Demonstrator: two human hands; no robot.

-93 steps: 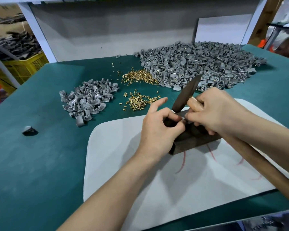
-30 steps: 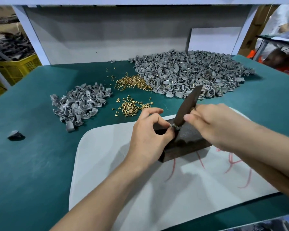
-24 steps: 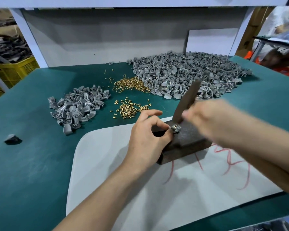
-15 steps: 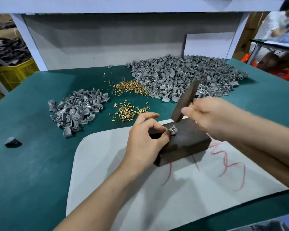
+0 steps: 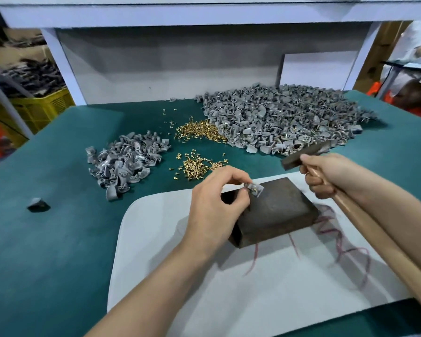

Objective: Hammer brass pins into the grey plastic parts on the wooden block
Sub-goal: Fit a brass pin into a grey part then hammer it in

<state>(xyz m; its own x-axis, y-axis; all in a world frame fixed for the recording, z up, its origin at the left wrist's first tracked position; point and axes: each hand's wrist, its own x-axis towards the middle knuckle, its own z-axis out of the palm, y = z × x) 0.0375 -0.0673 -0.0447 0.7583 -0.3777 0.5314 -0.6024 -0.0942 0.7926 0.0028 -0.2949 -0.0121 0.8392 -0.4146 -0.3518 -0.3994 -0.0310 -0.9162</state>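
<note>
Our left hand [image 5: 214, 205] pinches a grey part [image 5: 260, 191], pin [image 5: 255, 189] in it, at the left edge of the block [image 5: 277, 210], perhaps touching. Our right hand [image 5: 331, 176] grips the hammer [image 5: 301, 155], head raised beyond the block.

A workshop: heaped grey plastic parts [image 5: 277, 120], brass pins [image 5: 199, 132], yellow crate [image 5: 41, 108].

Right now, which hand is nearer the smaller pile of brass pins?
Left. The left hand is just in front of the smaller pile; the right hand, gripping the hammer, is farther to its right.
</note>
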